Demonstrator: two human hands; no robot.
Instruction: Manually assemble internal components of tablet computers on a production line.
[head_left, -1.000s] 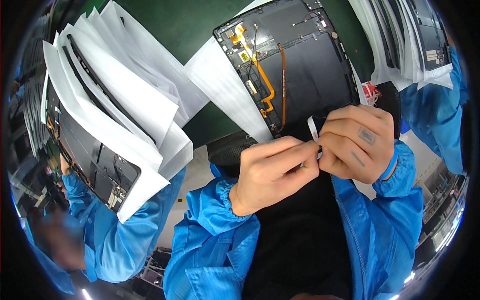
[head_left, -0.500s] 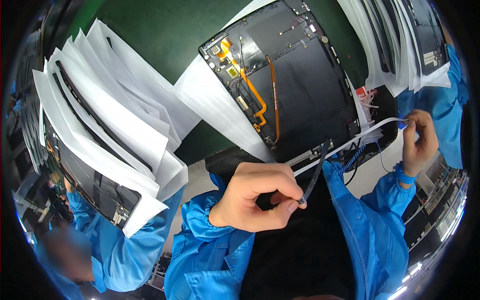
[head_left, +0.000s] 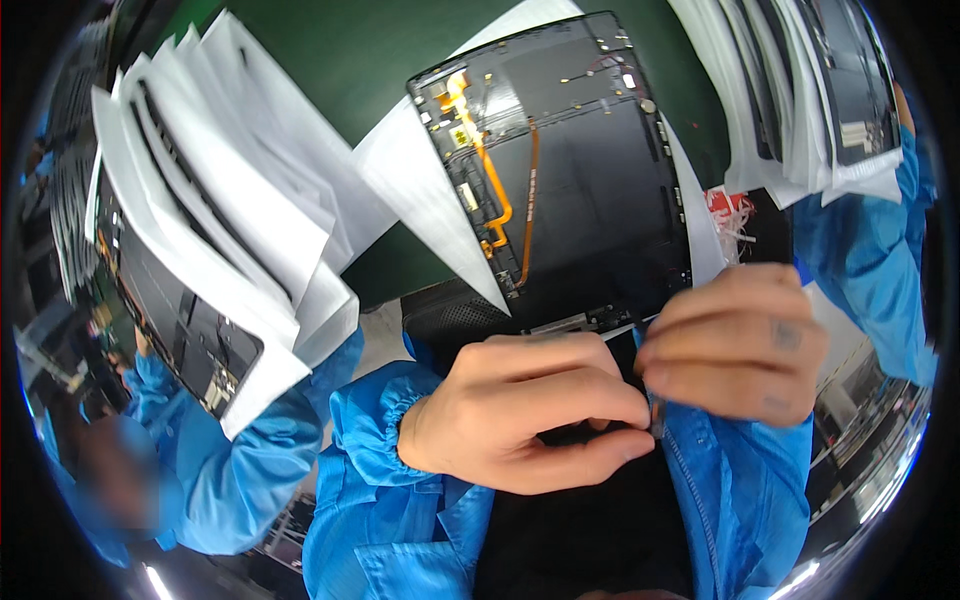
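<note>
My left hand (head_left: 525,410) is closed, with thumb and forefinger pinching the end of a thin dark strip (head_left: 657,418), of which only a small bit shows. Right beside those fingertips is my right hand (head_left: 740,345), slightly blurred, its fingers curled together and their tips bent down out of sight. What it holds is hidden. Just beyond both hands lies a black tablet-like device housing (head_left: 590,210), inner side up, with orange flat cables (head_left: 497,190) along its left part. Neither hand appears to grip the housing.
White sheets (head_left: 430,200) lie under the housing on the green table (head_left: 390,60). Stacks of housings interleaved with white sheets stand at left (head_left: 240,190) and right (head_left: 800,100). A red-and-white bundle (head_left: 730,210) lies right of the housing. A co-worker's blue sleeve (head_left: 230,470) shows lower left.
My right hand has come in from the far right, where it held a white strip stretched out, to my left fingertips. My left hand has shifted slightly right. The long strips are now mostly hidden.
</note>
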